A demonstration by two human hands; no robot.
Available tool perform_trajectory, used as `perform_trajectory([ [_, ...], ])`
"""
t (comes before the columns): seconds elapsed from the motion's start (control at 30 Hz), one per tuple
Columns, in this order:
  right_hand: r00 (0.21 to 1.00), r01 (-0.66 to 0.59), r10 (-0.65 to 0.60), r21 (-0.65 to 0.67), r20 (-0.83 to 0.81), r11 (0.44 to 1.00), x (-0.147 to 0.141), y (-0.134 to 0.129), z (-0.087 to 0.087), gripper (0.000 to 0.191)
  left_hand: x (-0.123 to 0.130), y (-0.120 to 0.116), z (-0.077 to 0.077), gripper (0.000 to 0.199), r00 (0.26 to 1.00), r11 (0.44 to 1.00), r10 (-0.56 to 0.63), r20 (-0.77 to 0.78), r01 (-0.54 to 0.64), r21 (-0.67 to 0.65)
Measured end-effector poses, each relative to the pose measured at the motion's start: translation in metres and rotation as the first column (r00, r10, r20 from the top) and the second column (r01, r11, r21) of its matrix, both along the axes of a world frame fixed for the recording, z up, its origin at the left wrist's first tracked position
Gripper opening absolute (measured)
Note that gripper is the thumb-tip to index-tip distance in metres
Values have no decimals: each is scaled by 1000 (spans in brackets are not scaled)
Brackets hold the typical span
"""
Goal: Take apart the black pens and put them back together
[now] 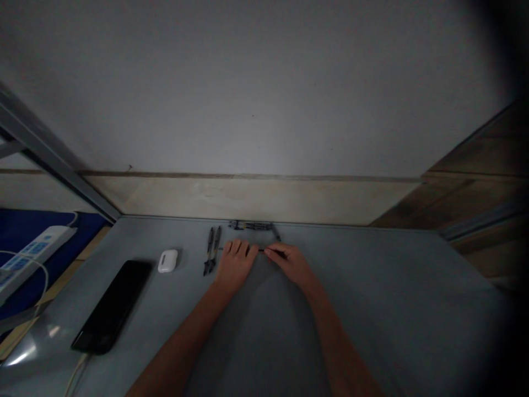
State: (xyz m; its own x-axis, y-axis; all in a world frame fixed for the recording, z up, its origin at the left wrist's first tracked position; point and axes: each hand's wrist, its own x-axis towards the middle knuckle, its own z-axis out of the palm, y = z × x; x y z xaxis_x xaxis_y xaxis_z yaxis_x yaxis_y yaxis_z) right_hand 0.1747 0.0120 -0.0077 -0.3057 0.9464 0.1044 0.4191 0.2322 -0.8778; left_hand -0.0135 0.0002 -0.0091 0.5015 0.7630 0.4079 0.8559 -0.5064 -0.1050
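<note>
Between fingers (243, 248), a dark rod (261, 250)

- Pale grey wall (264, 94), plain, with a few small dark specks, filling the upper view.
- Beige baseboard (281, 197) along its foot, topped by a thin brownish line.
- Smooth grey tabletop (397, 286), its far edge near the baseboard.
- Grey metal bar (45, 150) slanting down to the tabletop's far left corner.
- Dark blue surface (87, 234) beyond, at left.
- Brown wood-toned panelling (475, 201) at right.
- Dim light; bright glare on the tabletop's near left corner.
</note>
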Motion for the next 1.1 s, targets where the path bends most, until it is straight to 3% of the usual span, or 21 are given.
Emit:
perform_trajectory([
  [0.4,999,-20,20,11,27,1000,0,-1,3,35,-1,3,-4,16,999,999,-35,42,33,28],
  [0.7,999,18,-20,-44,-50,999,-6,-5,5,35,-2,2,-4,21,991,990,-56,120,71,-121],
  [0.87,988,14,-31,-117,-148,993,-7,-6,-2,31,-3,4,-3,24,967,982,-9,255,56,-179],
  [0.93,987,85,-94,-76,-129,994,-8,-5,-4,30,-5,5,-1,24,935,981,17,355,53,-187],
  [1.0,962,269,-266,55,-60,961,-9,-4,-6,28,-8,6,2,25,872,978,22,488,82,-191],
  [1.1,835,507,-549,347,27,789,-11,0,-9,31,-10,7,8,29,675,962,68,735,150,-227],
])
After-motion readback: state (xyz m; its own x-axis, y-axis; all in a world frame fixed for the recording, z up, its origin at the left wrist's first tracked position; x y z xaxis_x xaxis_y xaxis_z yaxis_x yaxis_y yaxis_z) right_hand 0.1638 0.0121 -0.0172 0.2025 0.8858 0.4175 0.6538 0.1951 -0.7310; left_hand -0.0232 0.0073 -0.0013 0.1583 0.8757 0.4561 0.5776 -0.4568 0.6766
